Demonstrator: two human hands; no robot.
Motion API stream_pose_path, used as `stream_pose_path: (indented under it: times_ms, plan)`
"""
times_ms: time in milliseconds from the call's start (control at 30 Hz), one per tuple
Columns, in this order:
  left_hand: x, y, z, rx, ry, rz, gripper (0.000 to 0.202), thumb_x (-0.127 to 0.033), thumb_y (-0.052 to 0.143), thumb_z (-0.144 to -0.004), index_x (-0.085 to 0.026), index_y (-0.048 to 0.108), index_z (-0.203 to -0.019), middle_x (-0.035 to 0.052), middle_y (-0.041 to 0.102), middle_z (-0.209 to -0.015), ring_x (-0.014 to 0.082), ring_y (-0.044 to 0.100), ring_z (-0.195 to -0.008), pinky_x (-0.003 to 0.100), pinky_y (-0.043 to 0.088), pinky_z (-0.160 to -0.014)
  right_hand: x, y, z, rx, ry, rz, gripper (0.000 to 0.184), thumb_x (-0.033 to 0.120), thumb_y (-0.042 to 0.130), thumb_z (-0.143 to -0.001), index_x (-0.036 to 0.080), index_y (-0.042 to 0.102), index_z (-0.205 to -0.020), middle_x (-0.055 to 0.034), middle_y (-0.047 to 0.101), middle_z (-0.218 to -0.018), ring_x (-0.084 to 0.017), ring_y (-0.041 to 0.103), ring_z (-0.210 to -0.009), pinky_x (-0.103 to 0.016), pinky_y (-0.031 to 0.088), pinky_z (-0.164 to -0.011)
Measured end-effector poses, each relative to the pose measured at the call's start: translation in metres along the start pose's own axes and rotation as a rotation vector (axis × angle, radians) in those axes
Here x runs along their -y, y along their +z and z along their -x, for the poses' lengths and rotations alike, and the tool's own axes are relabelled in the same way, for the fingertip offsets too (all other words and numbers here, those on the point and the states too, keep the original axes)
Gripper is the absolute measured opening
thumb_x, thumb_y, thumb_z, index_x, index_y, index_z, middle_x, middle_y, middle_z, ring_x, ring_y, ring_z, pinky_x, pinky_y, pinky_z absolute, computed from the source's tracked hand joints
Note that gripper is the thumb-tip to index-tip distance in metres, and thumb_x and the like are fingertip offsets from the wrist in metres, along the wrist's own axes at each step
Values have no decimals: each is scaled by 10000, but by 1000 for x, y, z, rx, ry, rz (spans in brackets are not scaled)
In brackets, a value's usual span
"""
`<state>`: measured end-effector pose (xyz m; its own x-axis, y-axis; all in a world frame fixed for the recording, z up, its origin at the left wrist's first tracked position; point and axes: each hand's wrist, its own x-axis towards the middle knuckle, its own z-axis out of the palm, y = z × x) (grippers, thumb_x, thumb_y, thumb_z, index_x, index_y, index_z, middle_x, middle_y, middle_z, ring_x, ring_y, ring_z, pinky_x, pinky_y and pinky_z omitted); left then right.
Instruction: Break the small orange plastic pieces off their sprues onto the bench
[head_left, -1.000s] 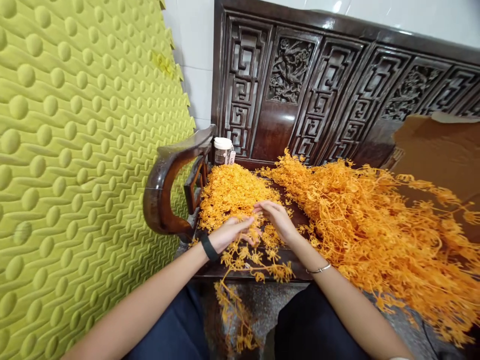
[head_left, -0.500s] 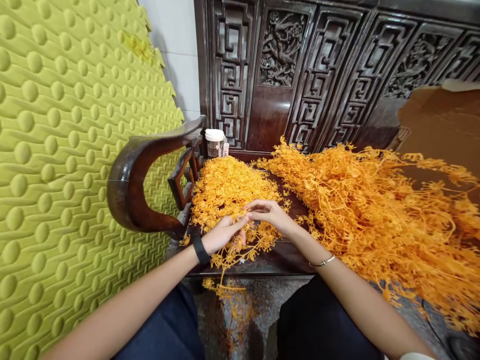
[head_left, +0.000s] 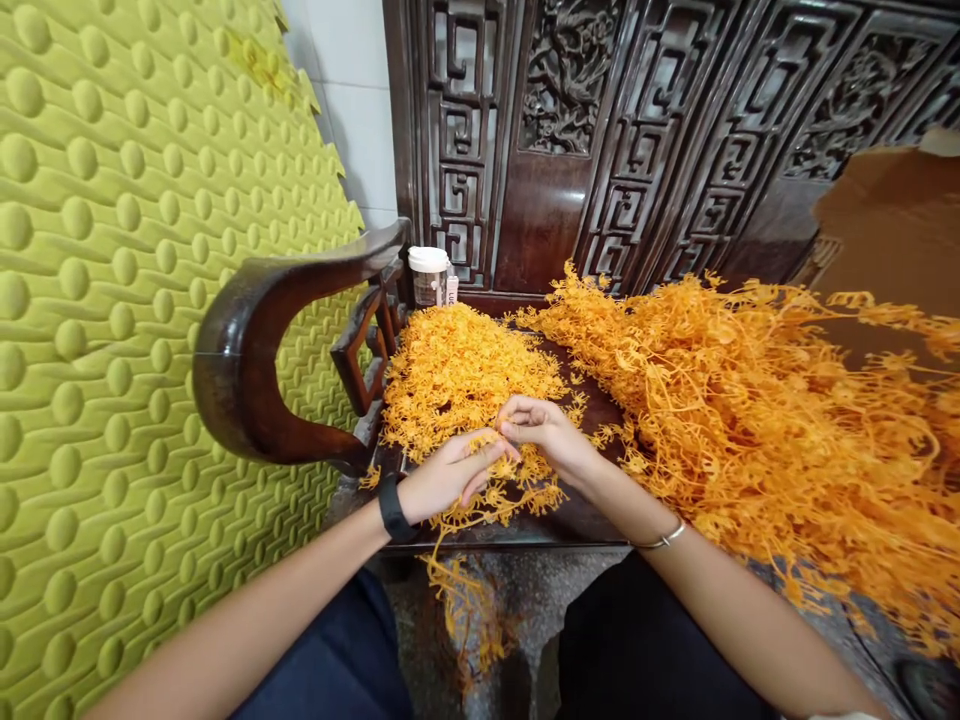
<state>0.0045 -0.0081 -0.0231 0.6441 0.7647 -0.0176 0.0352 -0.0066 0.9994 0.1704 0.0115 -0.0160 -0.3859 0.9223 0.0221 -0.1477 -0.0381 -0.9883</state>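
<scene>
My left hand (head_left: 448, 474), with a black band on its wrist, and my right hand (head_left: 546, 432), with a thin bracelet, meet over the front edge of a dark wooden bench (head_left: 525, 530). Both pinch the same orange plastic sprig (head_left: 491, 495), whose long end hangs down between my knees. Just behind the hands lies a heap of small orange pieces (head_left: 461, 365). A big pile of long orange branches (head_left: 757, 420) spreads to the right.
A small white-lidded jar (head_left: 429, 275) stands in the bench's back left corner by the curved armrest (head_left: 247, 340). A green bumpy foam mat (head_left: 135, 300) leans on the left. Brown cardboard (head_left: 892, 230) rests at the back right. The carved backrest (head_left: 600, 130) rises behind.
The view has tilted down and drifted slightly. My hands have drawn closer together on the sprig, and its hanging end has shifted between my knees.
</scene>
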Motion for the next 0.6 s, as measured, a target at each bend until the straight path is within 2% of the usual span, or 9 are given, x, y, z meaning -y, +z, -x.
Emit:
stream_pose_path:
  times_ms: [167,333,500,600]
  plan:
    - [2,3,4,-38,14,66,334,-405,418,-892,-136,566,-1023,-120,296,-343,40,263,-323,175,229,-409,1,10,6,-76,80,-130,212,282,735,-622,167,565,-676,72,521,-469,-54,432,-459,-191,295,-508]
    - [6,6,2,-65,23,63,322,-397,420,-889,-130,546,-1018,-126,305,-335,38,255,-306,175,214,-395,-4,15,8,-180,65,-137,225,301,733,-614,164,559,-655,60,529,-498,-60,428,-469,-203,319,-525]
    - [5,6,2,-51,19,61,307,-382,403,-896,-140,538,-1030,-118,333,-325,41,251,-308,172,232,-401,-7,20,12,-225,64,-102,217,305,723,-618,167,560,-652,61,504,-478,-63,424,-470,-210,332,-530]
    - [1,10,8,0,-4,49,370,-374,406,-899,-151,491,-1182,-114,341,-329,48,280,-295,176,247,-386,-4,13,10,-275,23,-122,183,288,693,-652,181,544,-656,52,524,-506,-71,447,-471,-219,368,-534]
